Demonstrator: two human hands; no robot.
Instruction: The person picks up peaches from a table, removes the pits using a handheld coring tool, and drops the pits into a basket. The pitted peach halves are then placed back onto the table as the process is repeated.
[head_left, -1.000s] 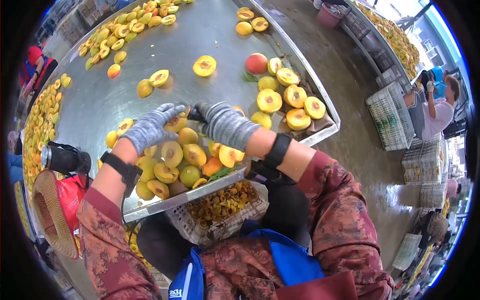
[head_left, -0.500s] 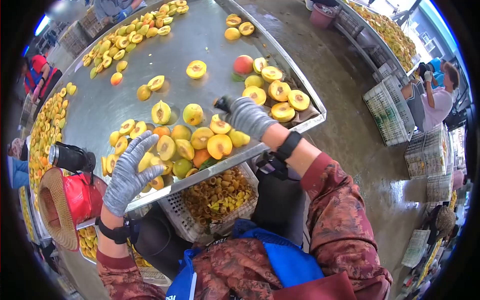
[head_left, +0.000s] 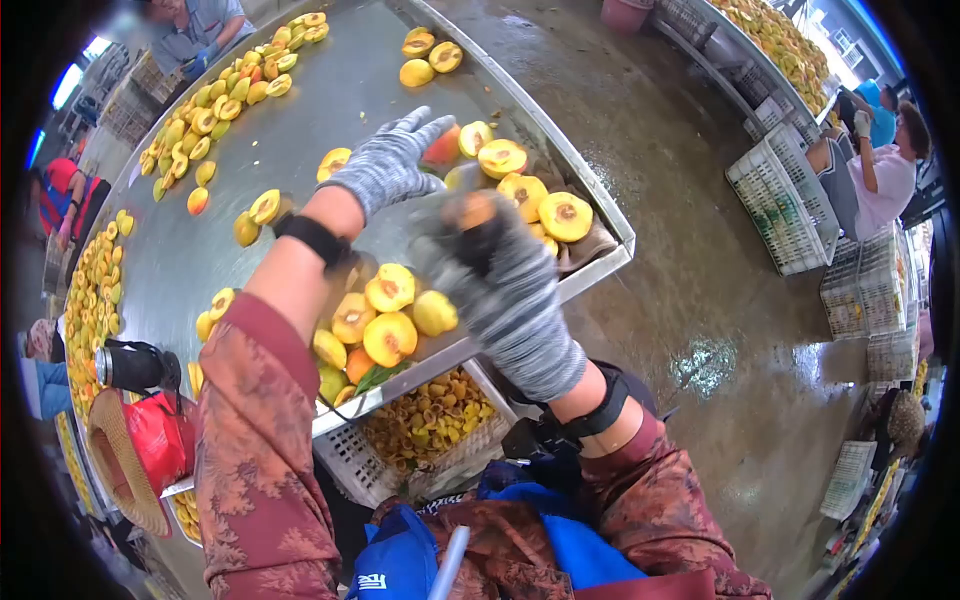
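Note:
My left hand (head_left: 390, 165), in a grey knitted glove, reaches over the metal table (head_left: 345, 75) with its fingers spread and holds nothing. Beside its fingertips lies a red-and-yellow whole peach (head_left: 441, 147). My right hand (head_left: 515, 300), gloved alike and partly smeared by motion, is closed around a short dark-handled tool (head_left: 484, 243) whose working end I cannot make out. Cut yellow peach halves (head_left: 565, 216) lie just beyond it at the table's corner. More peach halves (head_left: 390, 339) are heaped near the front edge, partly hidden by my left arm.
Below the edge stands a white crate (head_left: 355, 465) of fruit scraps (head_left: 428, 418). A straw hat (head_left: 118, 455), red bag (head_left: 160, 445) and black flask (head_left: 135, 366) are at the left. Co-workers sit around; stacked crates (head_left: 785, 205) stand on the wet floor at the right.
My left hand has moved from the near heap up and right across the table toward the corner peaches. My right hand has come lower and closer, still holding the dark-handled tool. The view has shifted slightly.

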